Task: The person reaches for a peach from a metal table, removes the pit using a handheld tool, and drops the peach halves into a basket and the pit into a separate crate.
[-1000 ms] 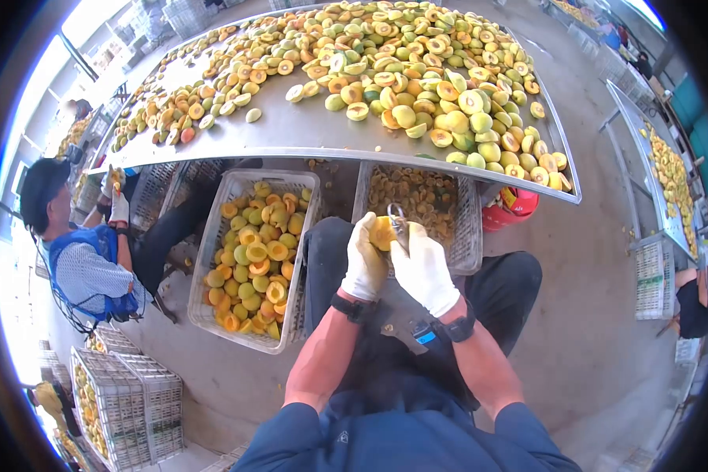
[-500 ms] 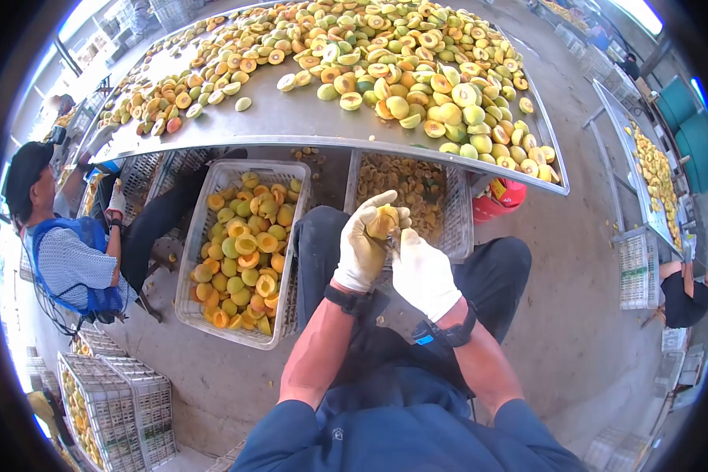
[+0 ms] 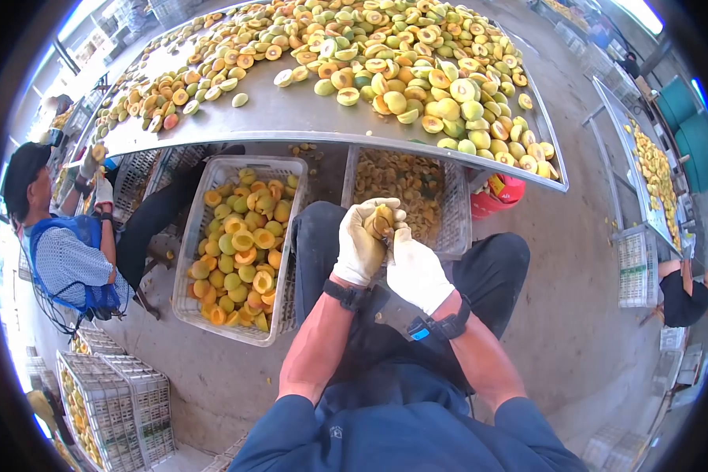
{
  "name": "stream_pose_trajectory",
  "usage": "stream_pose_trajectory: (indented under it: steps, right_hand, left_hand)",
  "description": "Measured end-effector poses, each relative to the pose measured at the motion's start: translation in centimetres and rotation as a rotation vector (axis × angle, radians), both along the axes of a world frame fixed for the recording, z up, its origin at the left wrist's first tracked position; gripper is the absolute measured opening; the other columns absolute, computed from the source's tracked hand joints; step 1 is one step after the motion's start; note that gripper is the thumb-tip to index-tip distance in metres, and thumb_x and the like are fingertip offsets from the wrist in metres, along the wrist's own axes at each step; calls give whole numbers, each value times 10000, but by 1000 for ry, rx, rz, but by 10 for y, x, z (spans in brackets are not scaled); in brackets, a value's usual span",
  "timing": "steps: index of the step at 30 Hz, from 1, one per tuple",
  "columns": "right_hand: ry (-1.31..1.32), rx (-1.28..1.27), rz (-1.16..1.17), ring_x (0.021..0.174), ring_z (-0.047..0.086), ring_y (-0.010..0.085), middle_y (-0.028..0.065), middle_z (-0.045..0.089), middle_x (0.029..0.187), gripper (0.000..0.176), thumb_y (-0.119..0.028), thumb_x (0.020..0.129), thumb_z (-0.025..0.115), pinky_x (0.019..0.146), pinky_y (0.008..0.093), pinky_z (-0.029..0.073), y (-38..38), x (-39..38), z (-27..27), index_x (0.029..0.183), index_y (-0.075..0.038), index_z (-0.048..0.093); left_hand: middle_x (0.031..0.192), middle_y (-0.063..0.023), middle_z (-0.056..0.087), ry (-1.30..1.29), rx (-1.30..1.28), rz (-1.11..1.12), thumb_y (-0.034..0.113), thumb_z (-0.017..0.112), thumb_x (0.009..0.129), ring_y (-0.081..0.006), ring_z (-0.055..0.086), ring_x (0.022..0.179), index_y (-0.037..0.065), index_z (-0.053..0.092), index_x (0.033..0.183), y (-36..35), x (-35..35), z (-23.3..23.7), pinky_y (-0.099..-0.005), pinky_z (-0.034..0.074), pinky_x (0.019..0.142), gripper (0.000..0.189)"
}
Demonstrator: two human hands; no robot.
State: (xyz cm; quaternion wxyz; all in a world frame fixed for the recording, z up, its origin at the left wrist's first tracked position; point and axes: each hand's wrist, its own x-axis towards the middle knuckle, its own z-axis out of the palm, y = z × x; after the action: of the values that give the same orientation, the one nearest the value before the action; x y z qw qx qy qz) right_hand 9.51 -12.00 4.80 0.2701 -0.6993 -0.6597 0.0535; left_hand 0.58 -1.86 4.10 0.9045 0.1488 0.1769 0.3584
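In a white work glove, my left hand [image 3: 363, 242] is closed around a yellow peach half [image 3: 381, 222], raised above my lap. Right beside it my gloved right hand [image 3: 418, 271] is closed, its fingertips at the fruit's edge. Something thin and dark shows between the hands, too small to make out. Beyond them a crate [image 3: 458, 208] of brownish pits and scraps stands under the table edge. To the left, a white crate [image 3: 183, 271] holds hollowed yellow peach halves [image 3: 248, 240].
A metal table [image 3: 236, 126] heaped with cut peaches [image 3: 417, 71] spans the front. At left sits a co-worker [image 3: 75, 252] in a blue vest. Stacked crates [image 3: 118, 409] stand lower left; a red container [image 3: 499, 197] is under the table. Another fruit table [image 3: 645, 173] stands right.
My left fingers have curled a little further over the peach half, and it has turned slightly in the grip. The co-worker at left has raised a hand with a fruit.
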Motion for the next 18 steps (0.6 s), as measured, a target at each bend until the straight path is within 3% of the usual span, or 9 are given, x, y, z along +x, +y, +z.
stream_pose_trajectory:
  steps: [5, 8, 10, 15, 18]
  right_hand:
    - [-2, -69, 69, 628, 616, 350, 208, 600, 685, 330, -80, 807, 534, 567, 443, 499, -8, 6, -3, 1056, 137, 533]
    - [17, -60, 128, 620, 604, 353, 208, 597, 684, 331, -75, 798, 533, 580, 445, 497, -12, 13, -7, 1048, 141, 533]
    - [34, -30, 152, 616, 599, 354, 207, 596, 684, 326, -73, 793, 531, 585, 444, 497, -14, 15, -8, 1041, 139, 535]
    - [-21, -150, 85, 643, 609, 352, 201, 600, 686, 333, -60, 783, 514, 592, 434, 497, -14, 15, -6, 1054, 132, 531]
    - [67, -87, 139, 663, 617, 361, 204, 605, 697, 334, -56, 784, 512, 601, 439, 503, -16, 19, -11, 1056, 138, 522]
  left_hand:
    - [866, -181, 622, -32, 18, -101, 253, 435, 883, -303, 598, 818, -45, 609, 974, -1, 0, -5, -438, 512, 808, 356]
    - [861, -168, 636, 80, -38, -43, 193, 510, 874, -297, 618, 816, -37, 616, 964, -2, 4, -3, -433, 529, 795, 269]
    - [867, -149, 650, 131, -38, -79, 120, 581, 850, -290, 634, 819, -33, 626, 1009, -3, 3, -7, -423, 543, 788, 225]
    - [865, -146, 656, 227, -78, -134, 77, 591, 838, -283, 637, 788, -35, 619, 1101, 1, 7, -7, -418, 549, 792, 287]
    - [858, -147, 654, 316, -86, -182, 66, 587, 825, -278, 634, 769, -38, 607, 1137, 3, 8, -11, -417, 549, 801, 329]
